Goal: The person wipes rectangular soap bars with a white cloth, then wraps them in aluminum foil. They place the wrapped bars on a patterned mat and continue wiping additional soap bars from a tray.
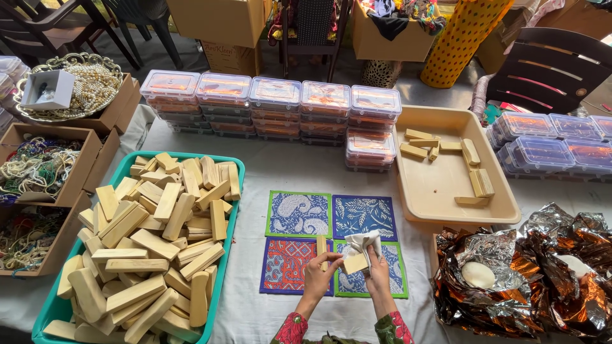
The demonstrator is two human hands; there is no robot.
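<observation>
On the white-covered table, at the six o'clock edge of the view, four printed mats lie in a square, and both hands work just above the lower pair. At nine o'clock a teal tray is heaped with pale wooden blocks; at two o'clock a beige tray holds only a few such blocks. Stacked clear lidded boxes line the twelve o'clock side, and crumpled foil sits at four o'clock. Nothing lies between the hands and the mats. The left hand pinches a slim upright wooden stick between fingertips. The right hand grips a white cloth wrapped against a small pale wooden block, smooth and rectangular, held over the green-bordered mat.
</observation>
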